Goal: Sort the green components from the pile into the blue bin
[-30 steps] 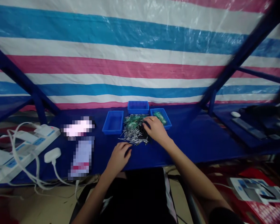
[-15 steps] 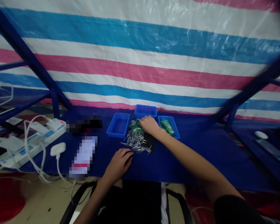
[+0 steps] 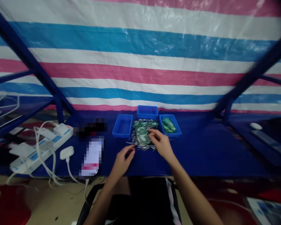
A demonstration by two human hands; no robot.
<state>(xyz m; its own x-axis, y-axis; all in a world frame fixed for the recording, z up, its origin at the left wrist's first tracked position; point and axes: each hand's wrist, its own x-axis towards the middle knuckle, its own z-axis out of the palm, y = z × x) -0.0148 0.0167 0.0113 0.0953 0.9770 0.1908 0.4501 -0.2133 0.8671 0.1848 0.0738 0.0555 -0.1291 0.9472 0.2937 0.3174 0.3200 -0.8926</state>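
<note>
A pile of thin metal pieces (image 3: 144,147) lies mid-table, with green-tinted plastic packets (image 3: 142,135) on top of it. My right hand (image 3: 161,143) is at the pile's right side, thumb and fingertips brought together at the edge of a packet; what they grip is too small to make out. At the near left edge of the pile is my left hand (image 3: 123,158), its thumb and index finger slightly apart, nothing visible between them. A blue tray (image 3: 170,135) to the right holds green packets (image 3: 168,125). Another blue tray (image 3: 123,125) on the left is empty.
Behind the pile stands a third blue tray (image 3: 147,111). On the left are a power strip (image 3: 41,150) with white cables, a charger (image 3: 67,152), a blurred-out phone (image 3: 91,157) and a dark object (image 3: 90,128). A striped sheet (image 3: 140,75) hangs behind the table.
My right hand has drawn back from the far side of the pile toward me. Green packets now cover more of the metal pieces. The camera view has shifted slightly.
</note>
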